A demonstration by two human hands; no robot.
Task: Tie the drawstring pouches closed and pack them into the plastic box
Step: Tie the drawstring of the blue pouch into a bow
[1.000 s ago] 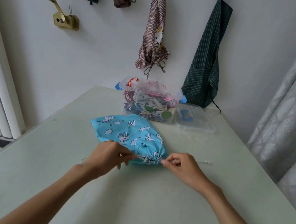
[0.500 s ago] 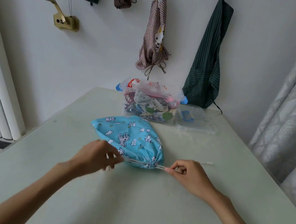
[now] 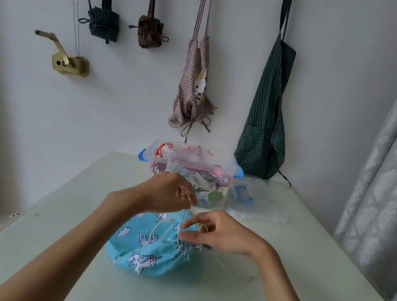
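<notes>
With both hands, left hand [image 3: 167,194] and right hand [image 3: 216,233], pinching the white drawstring cord [image 3: 183,219], slack could reopen your blue cartoon-print fabric pouch [image 3: 149,251] at frame centre.

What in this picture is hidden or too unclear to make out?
All from the head view:
- Knot in the white cord: the right hand covers the blue pouch's gathered neck, so tied or not is unclear.
- How the cord sits in the left hand: curled fingers hide it.
- Pouch count in the plastic box: jumbled, partly behind the left hand.
- Blue item under the clear lid: blurred.
</notes>
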